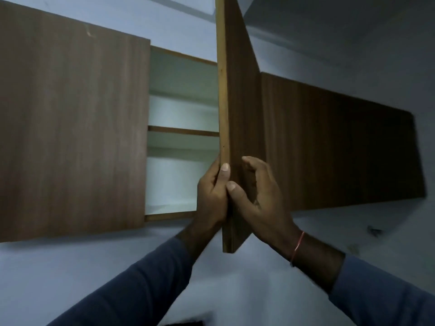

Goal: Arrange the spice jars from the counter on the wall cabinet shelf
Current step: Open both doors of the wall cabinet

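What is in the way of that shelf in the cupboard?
Nothing visible is. The cabinet door stands swung out edge-on at the right of the opening, so the shelf is open to reach. The left hand and right hand both hold the door near its lower end.

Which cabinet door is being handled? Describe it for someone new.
Find the row of brown wall cabinets on the pale wall. Midway along, beside the white shelves, stands the door. It alone is swung open, edge toward the camera, with the left hand and right hand gripping its lower part.
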